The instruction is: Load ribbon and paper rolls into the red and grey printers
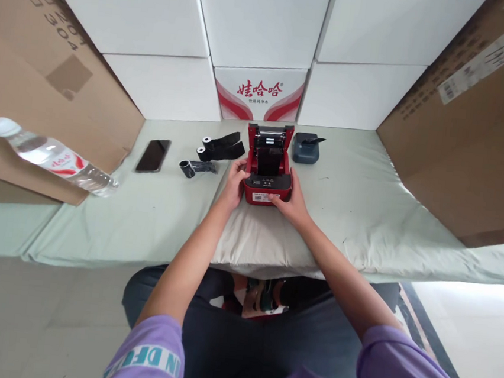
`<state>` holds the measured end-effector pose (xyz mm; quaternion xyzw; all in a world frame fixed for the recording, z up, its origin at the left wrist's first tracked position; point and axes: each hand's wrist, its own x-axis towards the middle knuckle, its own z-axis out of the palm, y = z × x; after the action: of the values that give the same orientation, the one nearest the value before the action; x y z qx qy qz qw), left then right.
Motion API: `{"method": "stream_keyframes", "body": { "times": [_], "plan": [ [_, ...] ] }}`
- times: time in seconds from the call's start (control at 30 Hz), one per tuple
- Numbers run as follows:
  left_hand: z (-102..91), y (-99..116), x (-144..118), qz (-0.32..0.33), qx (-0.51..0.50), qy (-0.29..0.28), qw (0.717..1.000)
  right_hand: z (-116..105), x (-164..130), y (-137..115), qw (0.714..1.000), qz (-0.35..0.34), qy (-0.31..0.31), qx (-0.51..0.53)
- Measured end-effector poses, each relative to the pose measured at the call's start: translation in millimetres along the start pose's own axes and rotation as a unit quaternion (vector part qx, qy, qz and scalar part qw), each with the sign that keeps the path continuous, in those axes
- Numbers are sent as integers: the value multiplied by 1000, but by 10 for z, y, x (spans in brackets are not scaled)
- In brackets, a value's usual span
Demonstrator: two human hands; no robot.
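Note:
A red and black label printer [268, 180] stands on the table in front of me, its lid tilted up and back. Dark film lies inside it, below the rollers in the raised lid. My left hand [234, 183] grips the printer's left side, thumb near the front panel. On the other side my right hand [292, 200] wraps round the right edge, with its thumb across the white label on the front. Just left of the printer lie black ribbon rolls [222, 149] with white cores, partly unwound, and a smaller dark roll [187, 168] with a loose tail.
Behind the printer on the right sits a small dark blue device [306, 149] with a black strip on top. A phone [152, 155] lies at left, near a tilted water bottle [54, 158]. White boxes [263, 23] line the back; cardboard boxes [472, 127] flank the cloth-covered table [356, 217].

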<state>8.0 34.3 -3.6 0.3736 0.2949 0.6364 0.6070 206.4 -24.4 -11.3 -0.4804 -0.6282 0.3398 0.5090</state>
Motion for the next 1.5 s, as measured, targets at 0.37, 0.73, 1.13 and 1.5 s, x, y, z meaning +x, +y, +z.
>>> {"method": "stream_keyframes", "body": {
  "times": [0.37, 0.73, 1.13, 1.5],
  "plan": [
    [-39, 4, 32, -7, -23, 37, 999, -57, -9, -60, 999, 1, 7, 36],
    [-49, 33, 64, -22, -1, 45, 999, -310, 205, -487, 985, -93, 35, -141],
    [-37, 70, 88, -25, 2, 29, 999, -248, 1225, -929, 826, -115, -313, -454],
    [-42, 58, 118, -26, 4, 38, 999, 44, 1407, -1150, 735, 3, -435, -520]
  ]
}}
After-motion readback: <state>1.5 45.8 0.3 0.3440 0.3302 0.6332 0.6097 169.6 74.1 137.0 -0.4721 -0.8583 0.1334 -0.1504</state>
